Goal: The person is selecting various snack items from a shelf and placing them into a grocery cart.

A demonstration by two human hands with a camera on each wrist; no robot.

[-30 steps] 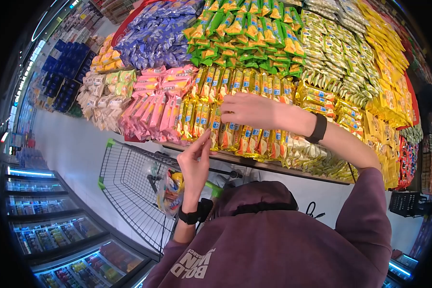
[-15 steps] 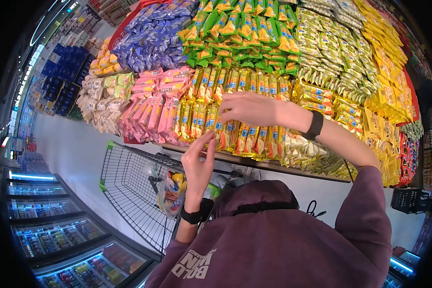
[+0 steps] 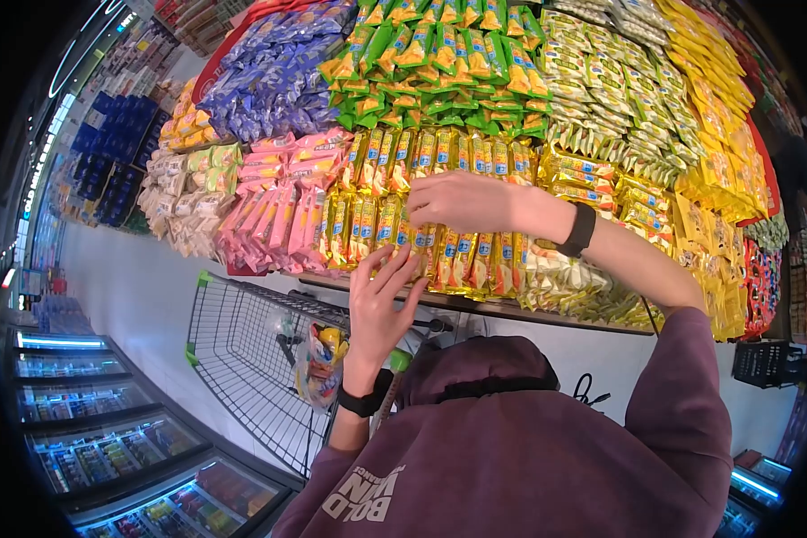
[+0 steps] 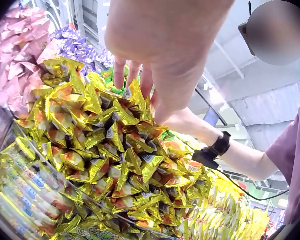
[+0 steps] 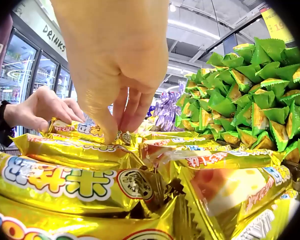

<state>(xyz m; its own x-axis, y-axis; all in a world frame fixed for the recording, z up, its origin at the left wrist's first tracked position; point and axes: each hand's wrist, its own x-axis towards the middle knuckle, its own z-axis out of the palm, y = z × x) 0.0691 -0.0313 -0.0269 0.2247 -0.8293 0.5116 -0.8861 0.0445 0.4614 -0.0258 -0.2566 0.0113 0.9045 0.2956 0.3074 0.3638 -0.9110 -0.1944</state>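
Observation:
My right hand (image 3: 466, 202) reaches down over rows of gold snack packets (image 3: 439, 148). In the right wrist view its thumb and fingers (image 5: 132, 107) come together on a gold snack packet (image 5: 92, 131) lying flat among the others. My left hand (image 3: 381, 305) is lower, at the front edge of the same pile, its fingers spread and fairly straight, tips right at the packet ends. From the left wrist view, the left hand (image 4: 165, 50) is above stacked packet ends (image 4: 115, 150), with its fingertips partly hidden behind them.
Pink packets (image 3: 273, 211) lie left of the gold ones, green packets (image 3: 439, 54) behind, and pale packets (image 3: 569, 278) to the right. A shopping cart (image 3: 242, 350) holding a bag of colourful goods (image 3: 323, 359) stands front left. Glass-door fridges (image 3: 108, 421) line the left side.
My left hand has gone from fingertips close together to spread fingers, moving slightly right along the front edge. My right hand stays over the gold packets, while the view has shifted slightly.

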